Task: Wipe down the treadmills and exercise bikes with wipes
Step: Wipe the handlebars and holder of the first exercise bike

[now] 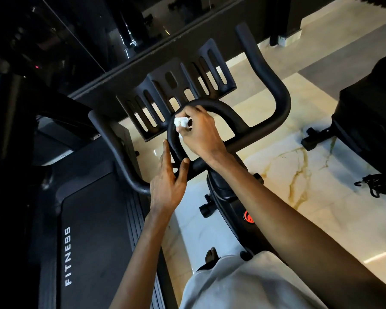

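A black exercise bike fills the middle of the view, its handlebars [274, 90] curving round a slotted black tray [178, 85]. My right hand [198, 132] pinches a crumpled white wipe [181, 122] against the inner loop bar [218, 108] of the handlebars. My left hand [168, 181] rests on the lower left part of that loop, fingers straight and thumb across the bar. The bike's frame [230, 197] with a red logo runs down beneath my right forearm.
A black treadmill [94, 230] marked FITNESS lies to the left, close beside the bike. Pale marble floor [299, 175] spreads to the right, with a black cord [374, 184] on it and another dark machine [370, 121] at the right edge. A mirror wall stands behind.
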Available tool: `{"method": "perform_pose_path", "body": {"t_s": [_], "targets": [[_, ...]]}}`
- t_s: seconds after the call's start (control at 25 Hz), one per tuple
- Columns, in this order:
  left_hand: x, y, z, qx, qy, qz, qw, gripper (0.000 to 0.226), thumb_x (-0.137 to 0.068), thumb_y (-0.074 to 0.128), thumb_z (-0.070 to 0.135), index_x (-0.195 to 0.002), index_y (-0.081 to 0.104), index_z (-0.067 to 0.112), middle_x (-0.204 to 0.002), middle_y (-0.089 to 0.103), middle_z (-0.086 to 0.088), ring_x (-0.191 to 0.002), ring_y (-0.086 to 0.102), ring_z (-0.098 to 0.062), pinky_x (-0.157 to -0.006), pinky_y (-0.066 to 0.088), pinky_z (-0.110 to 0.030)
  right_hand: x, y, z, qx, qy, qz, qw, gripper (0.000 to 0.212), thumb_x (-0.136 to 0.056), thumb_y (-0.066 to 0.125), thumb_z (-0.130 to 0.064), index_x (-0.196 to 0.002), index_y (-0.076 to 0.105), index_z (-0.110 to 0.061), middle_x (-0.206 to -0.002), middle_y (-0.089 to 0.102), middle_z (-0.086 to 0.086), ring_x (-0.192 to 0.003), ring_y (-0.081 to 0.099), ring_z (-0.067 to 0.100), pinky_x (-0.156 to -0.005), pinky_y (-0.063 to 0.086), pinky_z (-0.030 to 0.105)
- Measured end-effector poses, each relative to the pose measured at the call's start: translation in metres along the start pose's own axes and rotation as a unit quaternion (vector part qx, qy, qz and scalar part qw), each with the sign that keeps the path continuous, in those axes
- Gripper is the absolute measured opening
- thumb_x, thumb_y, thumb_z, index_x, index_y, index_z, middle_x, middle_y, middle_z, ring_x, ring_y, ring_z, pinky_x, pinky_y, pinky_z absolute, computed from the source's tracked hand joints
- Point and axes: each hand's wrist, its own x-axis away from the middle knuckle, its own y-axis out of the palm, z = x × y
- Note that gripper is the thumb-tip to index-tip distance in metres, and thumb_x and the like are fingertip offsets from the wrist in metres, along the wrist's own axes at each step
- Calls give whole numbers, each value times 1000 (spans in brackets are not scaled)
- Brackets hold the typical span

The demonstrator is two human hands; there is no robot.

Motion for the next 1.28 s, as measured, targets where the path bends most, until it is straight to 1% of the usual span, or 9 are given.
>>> {"method": "perform_pose_path", "body": {"t_s": [0.12,0.28,0.44,0.52,0.68,0.88,1.0,1.08,1.28], "targets": [[-7,-2,4,26,8,8,1000,72,-104,46,46,-162,11,24,-156,38,-4,-97,57,5,-86,49,-30,-16,-18,-4,-5,6,31,999,44,-87,76,-12,-125,55,-14,-106,63,-5,-90,59,2,-73,47,2],[-23,-1,9,37,19,33,999,71,-105,49,37,-162,10,18,-157,35,-10,-135,44,-21,-109,40,-30,-17,-17,-2,2,-16,100,995,31,-86,77,-10,-110,58,-10,-119,52,6,-92,58,7,-75,47,0],[-27,3,10,43,20,37,998,72,-106,49,32,-162,8,18,-155,36,-10,-126,44,-5,-98,33,-15,-8,-3,0,46,-32,56,997,36,-89,76,-17,-122,68,-8,-125,49,9,-108,58,14,-84,35,-5],[-27,3,7,45,23,38,998,72,-105,49,32,-162,8,18,-156,36,-10,-131,43,-11,-102,34,-19,-7,-5,-2,93,-64,26,993,40,-90,74,-16,-128,65,-9,-129,48,8,-115,57,16,-92,38,4],[-28,5,6,39,17,45,998,72,-104,51,34,-162,10,19,-155,38,-11,-134,46,-23,-99,34,-21,-20,-29,8,111,-41,80,990,31,-91,72,-13,-122,69,-11,-127,50,7,-110,60,18,-94,51,18],[-38,2,9,36,44,36,998,74,-102,56,21,-162,12,14,-165,23,-9,-135,36,-15,-94,20,5,-14,-9,-2,136,-98,14,986,30,-91,68,-8,-121,68,-8,-127,52,8,-111,61,20,-91,48,15],[-44,1,11,35,39,34,998,73,-102,55,23,-162,13,18,-164,23,-7,-135,43,-21,-96,31,-14,-26,-28,3,133,-66,52,988,25,-89,69,-7,-114,70,-9,-124,54,6,-107,63,18,-90,47,13],[-42,3,13,43,31,37,998,72,-103,53,25,-162,12,20,-164,24,-6,-132,45,-20,-94,31,-15,-27,-43,13,139,-35,93,985,25,-89,70,-10,-114,71,-10,-123,55,5,-105,63,17,-90,46,13],[-40,6,13,46,28,44,998,71,-104,52,27,-162,11,23,-161,27,-5,-117,56,-18,-89,47,-26,-24,-28,5,163,-83,30,983,30,-91,71,-12,-121,67,-10,-127,52,6,-112,61,18,-95,45,14]]}}
